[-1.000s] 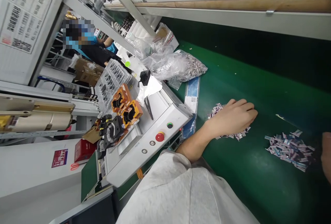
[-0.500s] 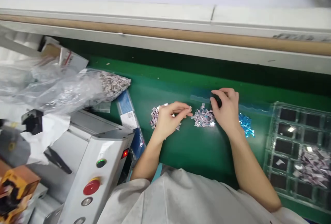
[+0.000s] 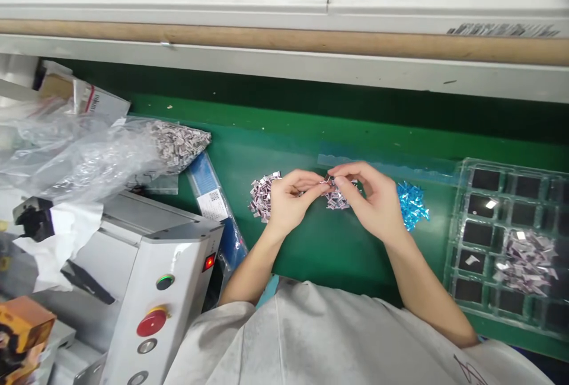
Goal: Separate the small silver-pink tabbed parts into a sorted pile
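Observation:
My left hand is closed in a pinch on a small silvery part at its thumb and fingertips. My right hand meets it there, thumb and forefinger closed at the same spot; what lies between them is too small to make out. Just under the fingertips is a pile of small silvery-pink parts, partly hidden by my hands. Left of my left hand lies a similar pile. A heap of shiny blue pieces sits beside my right wrist.
A clear compartment tray at right has dark squares and a heap of silvery-pink pieces. At left are a plastic bag of small parts, a blue packet and a grey machine with a red button. A shelf edge crosses behind.
My right hand has moved left, from beside the middle pile to my left hand's fingertips. The left hand keeps its pinch. The whole view has shifted slightly.

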Available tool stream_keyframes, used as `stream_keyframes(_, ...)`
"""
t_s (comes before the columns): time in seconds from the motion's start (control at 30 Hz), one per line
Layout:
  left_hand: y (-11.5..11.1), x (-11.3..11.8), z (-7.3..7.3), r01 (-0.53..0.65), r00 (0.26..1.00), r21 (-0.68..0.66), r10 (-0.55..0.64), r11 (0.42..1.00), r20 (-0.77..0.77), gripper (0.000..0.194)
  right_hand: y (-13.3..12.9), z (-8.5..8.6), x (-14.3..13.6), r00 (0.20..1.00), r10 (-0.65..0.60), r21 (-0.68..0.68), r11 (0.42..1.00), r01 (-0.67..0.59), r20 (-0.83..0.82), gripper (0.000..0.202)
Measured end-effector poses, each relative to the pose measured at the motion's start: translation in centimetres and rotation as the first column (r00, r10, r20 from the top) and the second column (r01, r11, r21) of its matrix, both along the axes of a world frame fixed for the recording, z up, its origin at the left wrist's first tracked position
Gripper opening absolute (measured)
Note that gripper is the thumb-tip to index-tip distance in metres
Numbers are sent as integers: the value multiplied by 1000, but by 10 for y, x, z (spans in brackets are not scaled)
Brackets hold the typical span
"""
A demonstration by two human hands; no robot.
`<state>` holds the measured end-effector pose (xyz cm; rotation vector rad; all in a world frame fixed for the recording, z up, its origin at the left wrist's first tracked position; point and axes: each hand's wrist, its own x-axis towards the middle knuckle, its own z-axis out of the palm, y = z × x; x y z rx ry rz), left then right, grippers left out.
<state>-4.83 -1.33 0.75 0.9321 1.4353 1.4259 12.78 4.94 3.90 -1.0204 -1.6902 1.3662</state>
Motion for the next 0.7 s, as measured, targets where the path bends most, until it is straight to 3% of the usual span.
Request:
stream_keyframes(0.1, 0, -1, -1, -1, 1000, -14, 0, 1000, -25, 37, -2, -4, -2, 1000, 16, -38, 999, -16, -8, 11)
stream_keyframes(0.33, 0, -1, -2, 10, 1000, 64, -11, 998, 6, 36, -1, -6, -4, 1000, 20, 16, 1000, -20, 5, 7)
stream_keyframes(0.57, -1, 1, -1, 71, 997, -1, -71, 997, -3, 33, 4, -11, -4, 997, 53, 3, 999, -53, -56, 16)
stream_keyframes(0.63, 0, -7, 2, 119, 990, -9, -119, 993, -76, 32, 7, -12, 0, 999, 43, 20, 999, -42, -34, 18)
stream_keyframes(0.7, -1, -24, 7, 130, 955, -8, -128, 991, -270, 34, 10, -13, 5, 999, 18, 62, 998, -22, 51, 20)
